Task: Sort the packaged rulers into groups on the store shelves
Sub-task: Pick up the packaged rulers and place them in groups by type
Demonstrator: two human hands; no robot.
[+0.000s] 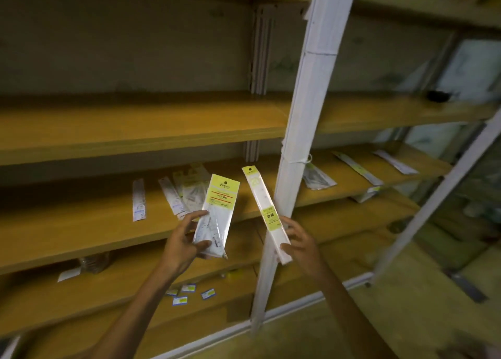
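Bare hands (187,239) (301,242) grip two upright ruler packs (217,212) (267,215).

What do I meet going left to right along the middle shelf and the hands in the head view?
Narrow flat pack → slanted pack → left hand → wide yellow-headed pack it holds → long ruler pack → right hand → white upright → loose packs → two long rulers.

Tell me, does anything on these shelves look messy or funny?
Yes. On the middle shelf, the packaged rulers lie crooked and overlapping. Small packets sit scattered on the bottom shelf.
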